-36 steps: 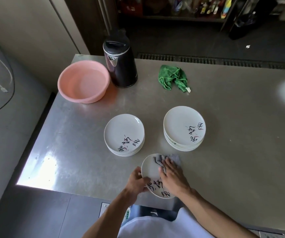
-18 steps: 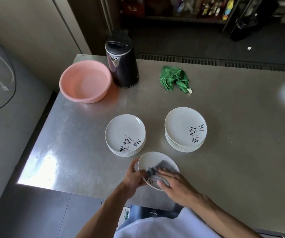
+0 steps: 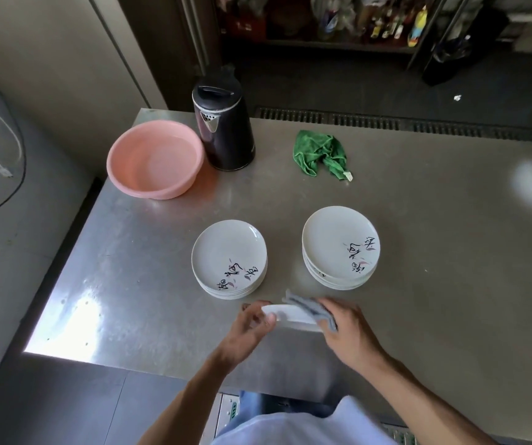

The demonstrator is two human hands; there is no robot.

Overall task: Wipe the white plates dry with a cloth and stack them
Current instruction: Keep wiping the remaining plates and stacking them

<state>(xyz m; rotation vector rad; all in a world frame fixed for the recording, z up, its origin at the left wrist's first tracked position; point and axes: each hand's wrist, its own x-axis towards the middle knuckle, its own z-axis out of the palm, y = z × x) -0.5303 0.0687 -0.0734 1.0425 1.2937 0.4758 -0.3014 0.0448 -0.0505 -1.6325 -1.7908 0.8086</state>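
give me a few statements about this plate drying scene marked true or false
The right hand holds a grey cloth against the held plate. True.
The green cloth lies in the pink basin. False: it lies on the table, outside the basin, right of the kettle.
A left stack and a right stack of plates stand on the table. True.
The left hand rests on the kettle. False: it grips the held plate's edge.

White plate (image 3: 290, 316) edge-on between both hands — grey cloth (image 3: 309, 306) over it
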